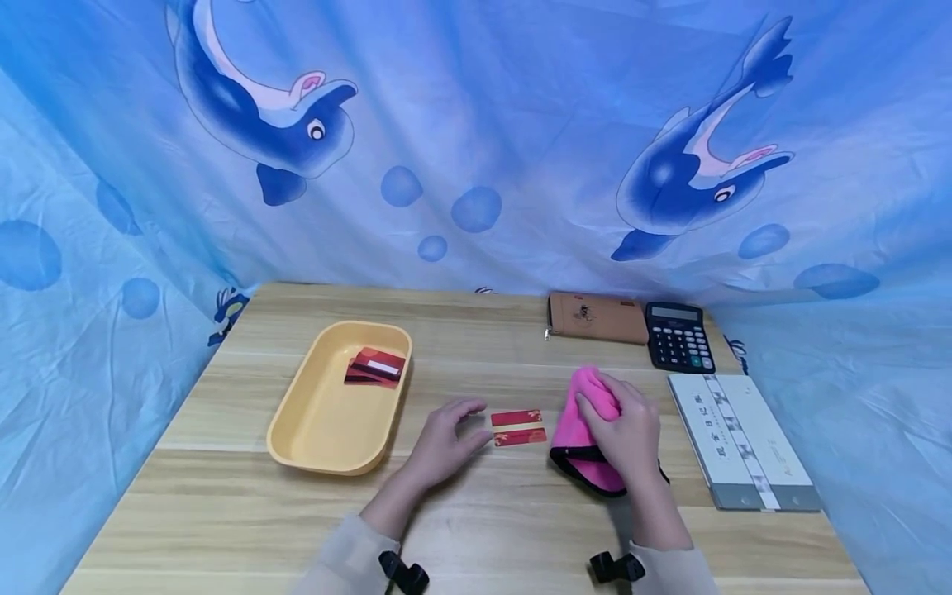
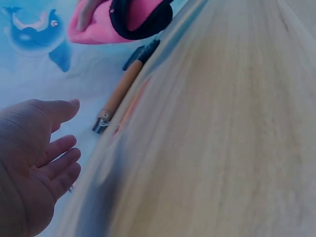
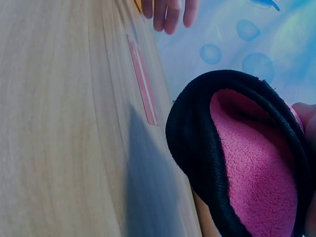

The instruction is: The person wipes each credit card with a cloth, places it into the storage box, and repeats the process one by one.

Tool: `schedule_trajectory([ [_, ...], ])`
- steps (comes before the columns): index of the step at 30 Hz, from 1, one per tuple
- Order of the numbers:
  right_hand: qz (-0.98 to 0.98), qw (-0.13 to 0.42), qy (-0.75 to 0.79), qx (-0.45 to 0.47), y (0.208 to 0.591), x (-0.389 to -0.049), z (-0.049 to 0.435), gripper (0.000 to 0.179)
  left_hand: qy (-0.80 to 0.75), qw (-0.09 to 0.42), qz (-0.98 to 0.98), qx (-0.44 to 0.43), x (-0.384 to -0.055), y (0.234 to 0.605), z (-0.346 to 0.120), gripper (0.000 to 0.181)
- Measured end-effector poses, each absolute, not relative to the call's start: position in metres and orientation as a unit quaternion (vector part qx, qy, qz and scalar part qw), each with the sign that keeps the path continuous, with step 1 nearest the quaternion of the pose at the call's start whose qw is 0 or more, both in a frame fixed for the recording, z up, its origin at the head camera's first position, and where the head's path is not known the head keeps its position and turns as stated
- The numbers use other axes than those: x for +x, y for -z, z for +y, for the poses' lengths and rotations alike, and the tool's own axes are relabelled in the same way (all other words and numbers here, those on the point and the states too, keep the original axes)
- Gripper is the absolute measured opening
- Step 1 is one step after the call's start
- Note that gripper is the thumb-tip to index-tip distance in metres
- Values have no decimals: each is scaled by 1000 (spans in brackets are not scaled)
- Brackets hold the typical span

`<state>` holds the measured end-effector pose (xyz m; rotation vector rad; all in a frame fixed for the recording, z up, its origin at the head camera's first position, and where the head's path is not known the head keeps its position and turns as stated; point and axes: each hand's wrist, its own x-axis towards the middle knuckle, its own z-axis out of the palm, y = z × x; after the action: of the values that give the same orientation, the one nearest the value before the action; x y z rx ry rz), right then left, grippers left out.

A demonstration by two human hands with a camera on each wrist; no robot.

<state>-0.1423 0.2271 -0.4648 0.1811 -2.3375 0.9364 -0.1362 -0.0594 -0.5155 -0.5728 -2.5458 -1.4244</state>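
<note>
My right hand (image 1: 628, 426) grips a bunched pink cloth with black edging (image 1: 587, 430); in the right wrist view the folded cloth (image 3: 256, 163) fills the lower right, and a shadow lies on the wood beside it. On the table between both hands lies a red card with a pale gold band (image 1: 518, 417), seen edge-on in the right wrist view. Just left of that card is my left hand (image 1: 442, 446), its fingers loosely bent and thumb apart, holding nothing. The left wrist view also shows this left hand (image 2: 37, 153) with nothing in its fingers.
A yellow tray (image 1: 278, 430) on the left holds several red cards with black stripes (image 1: 375, 366). Toward the back right are a brown zip wallet (image 1: 598, 318) and a black calculator (image 1: 678, 337). A grey-white notebook (image 1: 744, 438) lies at the right edge. Behind hangs a blue dolphin-print curtain (image 1: 476, 124).
</note>
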Motion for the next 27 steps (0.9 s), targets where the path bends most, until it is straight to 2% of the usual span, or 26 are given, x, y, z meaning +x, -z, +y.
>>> schedule_trajectory([
  [11, -887, 302, -343, 63, 469, -139, 230, 46, 450, 19, -872, -191, -148, 529, -42, 62],
  [17, -886, 300, -348, 63, 469, -139, 231, 46, 398, 37, -901, -171, -152, 532, -28, 70],
  [27, -886, 300, -348, 66, 473, -138, 232, 47, 404, 43, -899, -161, -150, 534, -29, 57],
])
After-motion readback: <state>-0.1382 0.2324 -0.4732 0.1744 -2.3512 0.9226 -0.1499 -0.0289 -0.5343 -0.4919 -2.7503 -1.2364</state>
